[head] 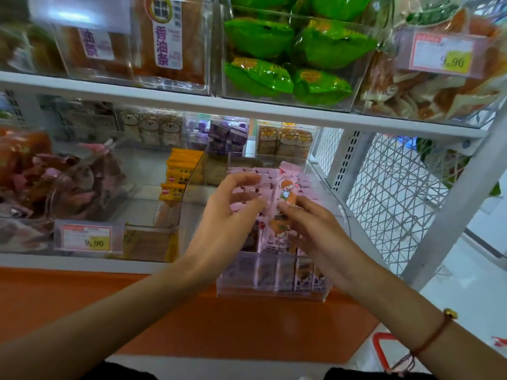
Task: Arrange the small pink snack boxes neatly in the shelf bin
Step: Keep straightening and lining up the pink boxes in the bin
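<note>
I see both hands working over the clear plastic shelf bin (274,293) that sits at the front edge of the white metal shelf (82,263), its front wall jutting out over the orange ledge below. The bin is packed with small pink snack boxes (263,187) printed with a cartoon child, most of them standing on end in rows.

My right hand (310,229) has thumb and fingers closed around one upright pink box (286,187), which stands taller than its neighbours near the middle of the bin. A thin red cord bracelet with a gold bead (439,327) circles that wrist.

My left hand (219,215) is open, fingers spread and curved, hovering over the left side of the boxes; the fingertips are right at the box tops, but I cannot tell whether they are touching.

Just left of the bin stands another clear container with orange-yellow snack packets (178,179), and a price tag reading 9.90 (87,238) sits further left. Green snack bags (288,50) fill a bin on the shelf above.
</note>
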Demonstrator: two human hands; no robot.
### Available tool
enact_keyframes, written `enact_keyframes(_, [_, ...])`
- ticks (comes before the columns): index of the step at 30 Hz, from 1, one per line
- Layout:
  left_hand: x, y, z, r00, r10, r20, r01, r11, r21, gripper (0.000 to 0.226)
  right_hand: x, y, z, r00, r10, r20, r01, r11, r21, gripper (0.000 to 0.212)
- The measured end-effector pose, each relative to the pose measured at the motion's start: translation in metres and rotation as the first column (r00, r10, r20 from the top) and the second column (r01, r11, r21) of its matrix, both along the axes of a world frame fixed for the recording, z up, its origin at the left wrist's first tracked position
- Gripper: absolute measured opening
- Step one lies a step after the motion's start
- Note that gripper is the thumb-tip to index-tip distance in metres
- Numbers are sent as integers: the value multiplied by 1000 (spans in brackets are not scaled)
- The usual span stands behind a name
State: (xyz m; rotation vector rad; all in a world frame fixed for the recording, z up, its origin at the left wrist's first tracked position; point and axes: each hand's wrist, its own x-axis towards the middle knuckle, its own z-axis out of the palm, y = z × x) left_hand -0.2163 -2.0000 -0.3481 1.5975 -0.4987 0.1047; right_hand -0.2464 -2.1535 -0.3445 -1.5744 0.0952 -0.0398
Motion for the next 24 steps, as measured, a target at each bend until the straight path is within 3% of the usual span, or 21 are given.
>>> enact_keyframes(7, [-6, -5, -9, 995, -31, 95, 16, 987, 159, 59, 0, 0, 0, 1000, 22, 17, -25, 985, 172, 17])
enact_keyframes(12, [-6, -8, -8, 985, 12, 171, -35, 991, 131, 45, 1, 1, -1, 998, 10, 61, -17, 994, 104, 28])
enact_keyframes(17, [-7, -7, -8, 989, 0, 145, -26, 984, 178, 38, -1, -5, 6, 987, 34, 158, -65, 978, 196, 35])
enact_keyframes(20, [-8, -7, -9, 982, -45, 183, 1, 972, 234, 33, -1, -6, 3, 984, -43, 175, 23, 993, 116, 37])
enact_keyframes(24, [-5, -8, -7, 946, -6, 324, -88, 958, 274, 49, -1, -3, 2, 950, -223, 219, 187, 967, 174, 54])
